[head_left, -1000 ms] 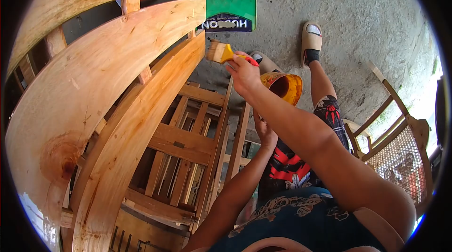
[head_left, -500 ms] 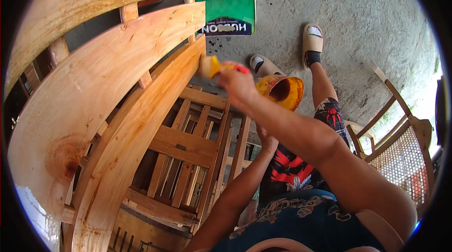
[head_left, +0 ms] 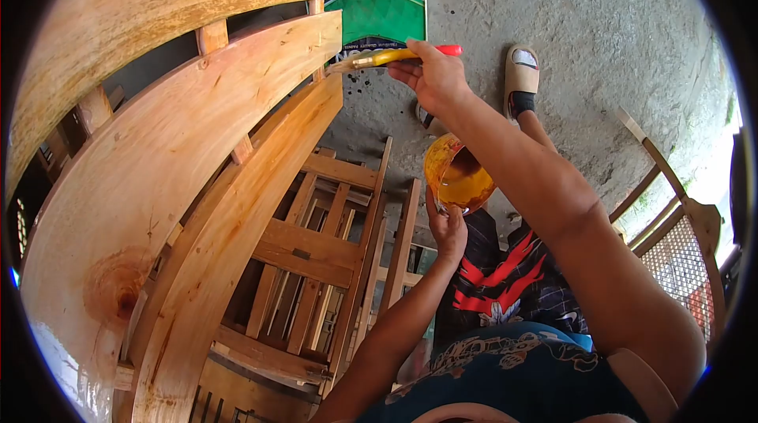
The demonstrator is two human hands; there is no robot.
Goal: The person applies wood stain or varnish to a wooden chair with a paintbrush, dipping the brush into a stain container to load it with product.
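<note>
Curved slats of a pale wooden chair back [head_left: 181, 154] are filling the left side, three broad boards running diagonally, with a dark knot low on the middle one. Past them, lower down, a stacked wooden chair frame with straight slats [head_left: 316, 257] is lying underneath.

Person's left hand [head_left: 448, 229] is coming up from below, fingers wrapped round the bottom of a small orange translucent plastic cup [head_left: 458, 174]. Cup is tilting with its mouth toward the camera, and amber liquid is showing inside. Grip is closed on the cup base.

Above it, right hand [head_left: 434, 79] is pinching a flat paintbrush with yellow ferrule and red handle [head_left: 387, 57], thumb on top, fingers curled beneath. Brush is lying nearly level, bristles pointing left and sitting just at the end edge of the middle slat, close to touching; contact itself I cannot tell.

Behind the brush, a green and dark-blue paint tin with white lettering [head_left: 383, 8] is standing on the grey concrete floor [head_left: 600, 36]. Right of that, a foot in a beige slipper [head_left: 522, 71] is planted on the concrete. Far right, another wooden chair with woven mesh panel [head_left: 679, 257] is sitting at the edge of view.
</note>
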